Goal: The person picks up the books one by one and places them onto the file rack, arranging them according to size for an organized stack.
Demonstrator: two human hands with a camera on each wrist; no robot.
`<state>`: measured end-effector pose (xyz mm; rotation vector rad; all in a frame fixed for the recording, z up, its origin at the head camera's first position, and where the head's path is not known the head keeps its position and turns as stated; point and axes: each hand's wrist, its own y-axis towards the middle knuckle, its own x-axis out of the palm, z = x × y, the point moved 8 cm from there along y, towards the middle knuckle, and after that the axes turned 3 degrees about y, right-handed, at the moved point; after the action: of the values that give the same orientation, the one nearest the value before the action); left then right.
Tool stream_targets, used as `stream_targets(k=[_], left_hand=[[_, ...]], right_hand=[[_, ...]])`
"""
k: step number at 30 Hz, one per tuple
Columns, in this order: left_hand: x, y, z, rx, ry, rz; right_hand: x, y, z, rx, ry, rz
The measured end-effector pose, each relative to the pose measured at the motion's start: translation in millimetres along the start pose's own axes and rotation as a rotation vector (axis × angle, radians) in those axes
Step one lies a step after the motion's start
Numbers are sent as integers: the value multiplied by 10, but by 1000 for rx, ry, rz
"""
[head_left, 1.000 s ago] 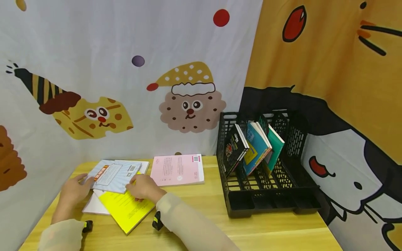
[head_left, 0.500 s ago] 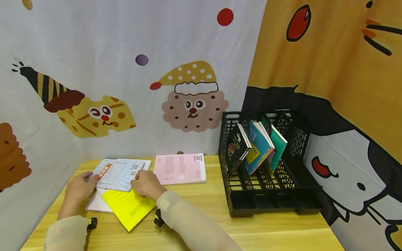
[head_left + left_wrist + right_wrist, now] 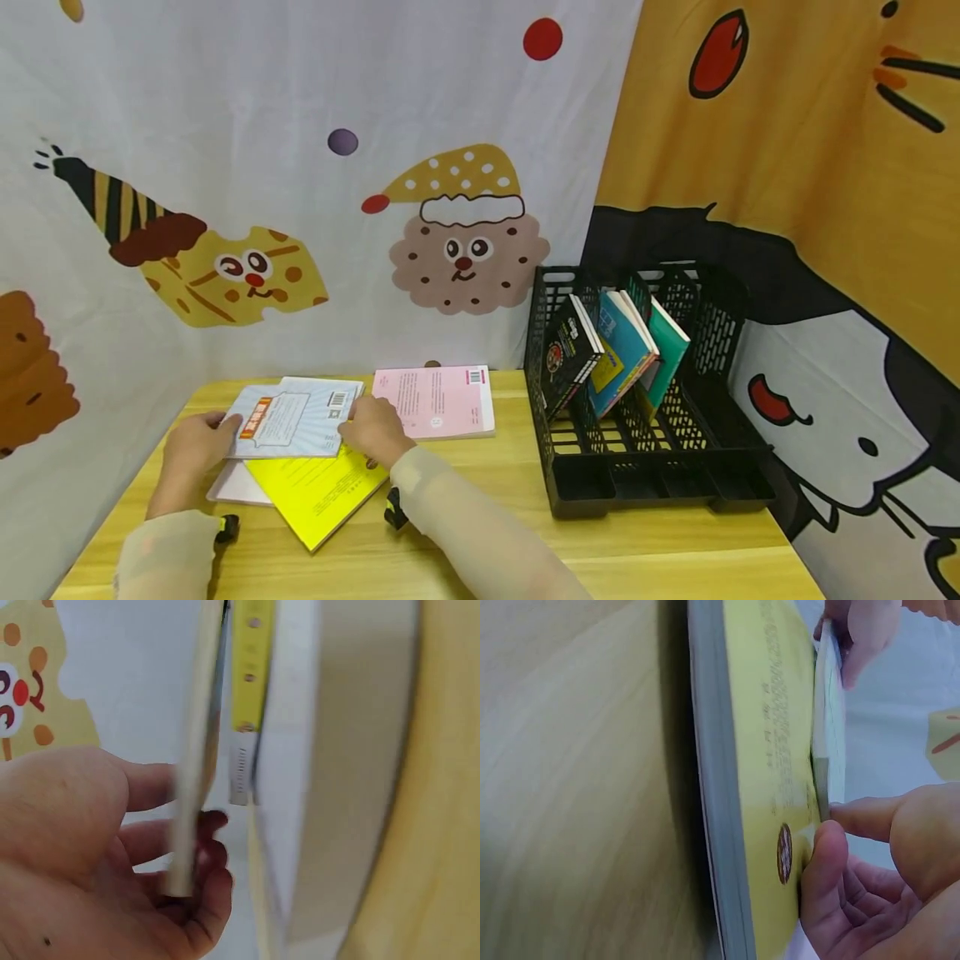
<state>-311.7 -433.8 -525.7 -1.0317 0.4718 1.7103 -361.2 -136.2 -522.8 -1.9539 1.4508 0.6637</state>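
Observation:
A light blue book (image 3: 296, 421) with an orange title block lies over the pile at the left of the table. My left hand (image 3: 197, 450) pinches its left edge; the left wrist view shows the thumb on one side and curled fingers on the other. At its right edge, my right hand (image 3: 377, 432) pinches the corner between thumb and fingers, as the right wrist view shows. Beneath it a yellow book (image 3: 322, 500) sticks out towards me at an angle. A white-covered book (image 3: 238, 487) shows below that one, and another pale edge shows behind.
A pink book (image 3: 427, 404) lies flat right of the pile, near the curtain. The black desk organizer (image 3: 592, 492) at the right holds black books (image 3: 567, 358), blue books (image 3: 618, 354) and a green book (image 3: 666, 354), all leaning. Wooden table (image 3: 480, 500) extends between pile and organizer.
The light blue book has turned squarer to me and shifted a little right, both hands moving with it. The camera view has also drifted slightly.

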Motion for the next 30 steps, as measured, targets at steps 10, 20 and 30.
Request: stream_targets(k=[10,20,30], left_hand=[[53,15,146,2,-135,-162],[157,-134,622,90,-368,-186],[324,-447,1257,177,-325,-271]], right_hand=[[-141,-37,191,-3,98,-7],[-368,-82,510,-32,390,-108],[-1025,-214,803,-74,737,-75]])
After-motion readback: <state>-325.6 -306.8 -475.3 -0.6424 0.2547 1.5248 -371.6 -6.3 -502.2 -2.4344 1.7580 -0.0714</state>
